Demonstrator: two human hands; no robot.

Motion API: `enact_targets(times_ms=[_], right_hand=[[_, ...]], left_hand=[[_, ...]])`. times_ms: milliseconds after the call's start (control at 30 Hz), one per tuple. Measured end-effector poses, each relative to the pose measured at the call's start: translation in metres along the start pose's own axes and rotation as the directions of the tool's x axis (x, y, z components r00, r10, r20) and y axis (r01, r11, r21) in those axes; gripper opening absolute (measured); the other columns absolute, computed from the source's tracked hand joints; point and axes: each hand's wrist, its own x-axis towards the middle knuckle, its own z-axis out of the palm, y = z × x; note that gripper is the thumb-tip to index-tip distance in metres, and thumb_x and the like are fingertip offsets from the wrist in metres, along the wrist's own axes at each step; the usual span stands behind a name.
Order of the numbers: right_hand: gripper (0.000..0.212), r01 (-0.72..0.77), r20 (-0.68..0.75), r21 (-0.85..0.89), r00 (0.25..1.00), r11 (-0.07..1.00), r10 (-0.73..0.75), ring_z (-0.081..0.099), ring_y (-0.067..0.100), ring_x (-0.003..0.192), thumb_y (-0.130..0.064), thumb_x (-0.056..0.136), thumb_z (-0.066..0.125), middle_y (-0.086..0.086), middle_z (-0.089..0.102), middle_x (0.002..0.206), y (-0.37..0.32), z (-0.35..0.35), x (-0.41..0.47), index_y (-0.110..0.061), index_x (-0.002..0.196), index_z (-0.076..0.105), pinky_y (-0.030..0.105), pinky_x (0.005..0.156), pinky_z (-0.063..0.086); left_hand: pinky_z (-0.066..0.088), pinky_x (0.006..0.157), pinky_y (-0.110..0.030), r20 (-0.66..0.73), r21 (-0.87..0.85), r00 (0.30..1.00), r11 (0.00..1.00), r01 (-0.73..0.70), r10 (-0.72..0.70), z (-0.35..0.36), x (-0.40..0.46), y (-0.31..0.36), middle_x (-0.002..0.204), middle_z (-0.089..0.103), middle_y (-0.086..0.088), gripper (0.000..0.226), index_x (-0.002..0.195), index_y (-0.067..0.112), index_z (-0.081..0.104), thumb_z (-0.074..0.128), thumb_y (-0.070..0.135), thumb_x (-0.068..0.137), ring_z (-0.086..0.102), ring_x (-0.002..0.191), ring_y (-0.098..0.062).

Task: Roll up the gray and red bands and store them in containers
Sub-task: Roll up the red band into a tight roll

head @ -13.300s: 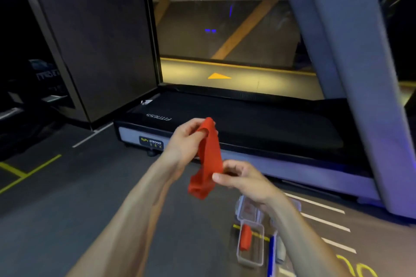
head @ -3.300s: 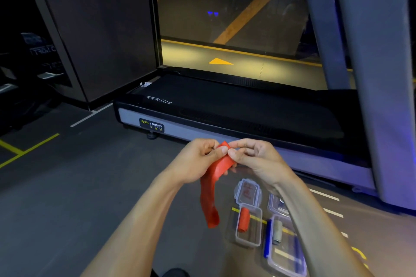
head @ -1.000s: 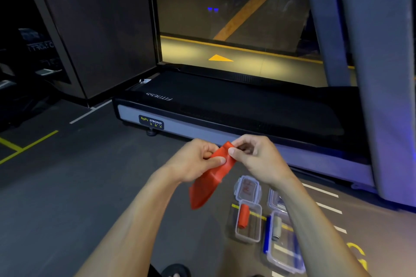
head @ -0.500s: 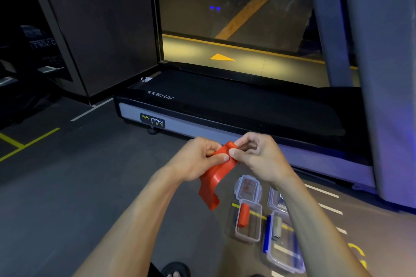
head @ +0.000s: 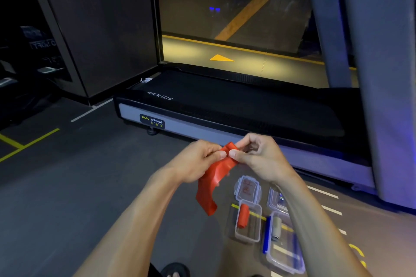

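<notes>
Shortening since earlier, red band (head: 213, 177) tail is hanging above the floor containers (head: 247, 225) while both hands' fingers (head: 221, 154) are pinching its rolled top; next, keep winding tight.

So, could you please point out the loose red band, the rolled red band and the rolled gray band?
loose red band (head: 213, 177), head view, hanging middle
rolled red band (head: 243, 215), head view, roll's middle
rolled gray band (head: 276, 228), head view, roll's side

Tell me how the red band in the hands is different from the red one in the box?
The red band in the hands hangs partly loose in the air; the red band in the box is fully rolled. The loose one looks longer, the rolled one short and stubby. Both are red.
</notes>
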Motion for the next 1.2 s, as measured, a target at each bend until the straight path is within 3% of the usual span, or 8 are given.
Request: enact_targets(times_ms=[167,433,533,667,733,967,1067,1200], right_hand=[[0.012,-0.022,0.001,-0.008,1.000,1.000,0.022,0.074,0.032,0.085,-0.013,0.087,0.080,0.011,0.077,0.085,0.002,0.001,0.000,-0.011,0.087,0.068,0.049,0.084,0.059],[0.019,-0.020,-0.007,-0.029,1.000,0.999,0.020,0.071,0.019,0.068,-0.005,0.083,0.082,0.011,0.073,0.080,-0.002,0.001,0.002,-0.010,0.083,0.064,0.037,0.070,0.060],[0.022,-0.014,0.005,-0.021,1.000,1.000,0.014,0.065,0.012,0.062,-0.002,0.081,0.084,0.008,0.069,0.076,-0.003,0.000,0.003,-0.010,0.080,0.063,0.032,0.065,0.056],[0.030,-0.018,0.054,-0.038,0.998,0.999,0.020,0.064,0.013,0.065,-0.003,0.075,0.088,0.007,0.067,0.076,-0.004,-0.001,0.001,-0.011,0.078,0.059,0.033,0.066,0.057],[0.034,-0.024,0.068,-0.052,0.997,0.998,0.028,0.062,0.012,0.065,-0.003,0.073,0.090,0.006,0.064,0.074,-0.003,0.001,0.001,-0.012,0.077,0.057,0.032,0.065,0.054],[0.034,-0.108,0.200,0.121,0.976,0.987,0.083,0.065,0.014,0.073,-0.007,0.083,0.083,0.011,0.062,0.088,-0.011,0.000,-0.006,-0.008,0.114,0.068,0.024,0.068,0.057],[0.017,-0.110,0.244,0.104,0.966,0.988,0.082,0.072,0.019,0.085,-0.012,0.094,0.072,0.016,0.074,0.099,-0.011,-0.004,-0.008,-0.010,0.111,0.075,0.031,0.078,0.060],[0.010,-0.057,0.162,0.047,0.986,0.997,0.049,0.069,0.015,0.077,-0.010,0.096,0.069,0.013,0.075,0.091,-0.008,0.000,-0.005,-0.006,0.103,0.076,0.026,0.070,0.056]], left_hand=[[0.059,0.059,-0.031,0.048,-0.100,0.997,0.993,0.058,-0.053,0.000,0.002,-0.003,0.084,0.077,-0.011,0.031,0.095,0.001,0.063,0.049,0.025,0.107,0.073,0.063,-0.026],[0.055,0.067,-0.041,0.005,0.001,0.999,0.999,-0.050,0.050,0.002,0.005,-0.008,0.080,0.076,-0.007,0.033,0.090,0.005,0.064,0.051,0.030,0.106,0.071,0.071,-0.030],[0.050,0.064,-0.036,0.021,-0.064,0.997,0.995,-0.076,0.078,0.002,0.006,-0.011,0.074,0.071,-0.002,0.035,0.090,0.004,0.063,0.051,0.033,0.106,0.063,0.065,-0.017],[0.048,0.066,-0.049,0.065,-0.103,0.996,0.993,-0.061,0.068,0.001,0.003,-0.009,0.085,0.066,-0.029,0.050,0.095,0.003,0.063,0.049,0.051,0.100,0.058,0.072,-0.025],[0.052,0.071,-0.056,0.077,-0.114,0.995,0.992,-0.058,0.067,0.002,0.001,-0.007,0.089,0.069,-0.027,0.046,0.096,0.005,0.065,0.049,0.048,0.101,0.063,0.075,-0.027],[0.048,0.060,-0.024,0.037,-0.109,0.997,0.992,-0.068,0.072,0.000,0.002,-0.006,0.075,0.073,-0.003,0.034,0.087,0.013,0.065,0.045,0.031,0.108,0.063,0.065,-0.013],[0.048,0.059,-0.023,0.022,-0.065,0.997,0.995,-0.073,0.074,0.000,0.001,-0.007,0.074,0.074,-0.005,0.036,0.088,0.008,0.063,0.045,0.032,0.108,0.065,0.062,-0.013],[0.054,0.064,-0.028,0.018,-0.138,0.998,0.989,-0.057,0.060,0.002,0.003,-0.008,0.077,0.075,-0.008,0.040,0.094,0.002,0.065,0.045,0.033,0.108,0.069,0.065,-0.015]])
